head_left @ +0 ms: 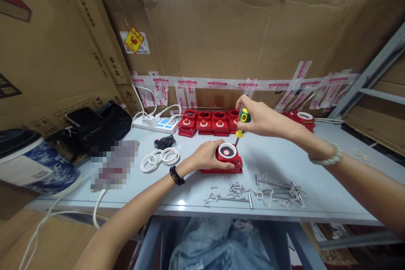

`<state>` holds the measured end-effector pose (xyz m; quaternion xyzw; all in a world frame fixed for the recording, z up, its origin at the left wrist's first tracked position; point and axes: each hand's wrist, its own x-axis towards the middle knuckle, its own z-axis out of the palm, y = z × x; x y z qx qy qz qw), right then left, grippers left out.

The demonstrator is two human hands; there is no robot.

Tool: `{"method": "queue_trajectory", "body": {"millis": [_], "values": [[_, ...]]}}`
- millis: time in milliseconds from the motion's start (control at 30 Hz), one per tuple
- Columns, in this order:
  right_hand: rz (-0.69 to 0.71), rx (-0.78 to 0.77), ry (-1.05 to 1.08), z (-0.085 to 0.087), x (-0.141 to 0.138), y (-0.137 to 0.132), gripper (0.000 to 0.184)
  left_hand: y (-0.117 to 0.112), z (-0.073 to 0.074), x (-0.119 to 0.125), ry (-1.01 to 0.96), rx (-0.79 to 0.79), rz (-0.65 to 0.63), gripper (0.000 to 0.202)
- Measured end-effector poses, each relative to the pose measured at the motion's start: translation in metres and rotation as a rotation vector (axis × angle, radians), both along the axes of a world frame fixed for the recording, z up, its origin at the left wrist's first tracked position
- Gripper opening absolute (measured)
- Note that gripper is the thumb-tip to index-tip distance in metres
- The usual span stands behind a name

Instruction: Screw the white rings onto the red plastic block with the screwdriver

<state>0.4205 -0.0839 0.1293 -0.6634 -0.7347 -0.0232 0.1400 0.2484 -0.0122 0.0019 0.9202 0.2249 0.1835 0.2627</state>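
Note:
A red plastic housing [236, 165] with a white ring on top sits on the grey table [278, 160] in front of me. My left hand [205, 158] wraps round its left side and holds it down. My right hand [257, 118] is closed on a green and yellow screwdriver [243, 119], held upright. The screwdriver's tip touches the housing at the right edge of the white ring.
A row of red housings [207, 123] stands along the cardboard wall, another [300, 118] to the right. Loose screws and metal pins [259, 190] lie near the front edge. White rings [161, 158], a power strip [156, 123] and a black bag [95, 128] lie left.

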Motion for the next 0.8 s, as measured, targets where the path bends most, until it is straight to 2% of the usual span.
{"method": "queue_trajectory", "body": {"millis": [167, 267, 333, 400, 500, 600, 700, 800], "values": [[-0.169, 0.056, -0.120, -0.0014, 0.0014, 0.0014, 0.036, -0.0007, 0.0009, 0.0001, 0.006, -0.011, 0.012, 0.054], [-0.108, 0.041, -0.067, -0.0001, 0.0025, 0.0007, 0.028, -0.0009, 0.0016, -0.0001, 0.002, -0.017, 0.010, 0.054], [-0.071, -0.001, -0.029, 0.0008, 0.0031, -0.0007, 0.030, -0.0012, 0.0021, -0.0001, -0.001, -0.022, 0.008, 0.053], [-0.091, -0.014, -0.050, 0.0002, 0.0034, -0.0013, 0.031, -0.0017, 0.0025, 0.0000, -0.008, -0.023, 0.010, 0.052], [-0.148, 0.050, -0.120, -0.0026, 0.0042, -0.0002, 0.030, -0.0024, 0.0028, 0.0002, -0.007, -0.026, 0.010, 0.052], [-0.099, 0.052, -0.079, -0.0031, 0.0056, 0.0001, 0.021, -0.0024, 0.0027, 0.0002, -0.003, -0.025, 0.009, 0.052], [-0.052, 0.013, -0.026, -0.0015, 0.0058, -0.0018, 0.030, -0.0019, 0.0021, 0.0002, 0.000, -0.014, 0.008, 0.052], [-0.097, 0.045, -0.035, -0.0018, 0.0049, -0.0028, 0.033, -0.0013, 0.0012, 0.0002, -0.002, -0.003, 0.010, 0.052]]}}
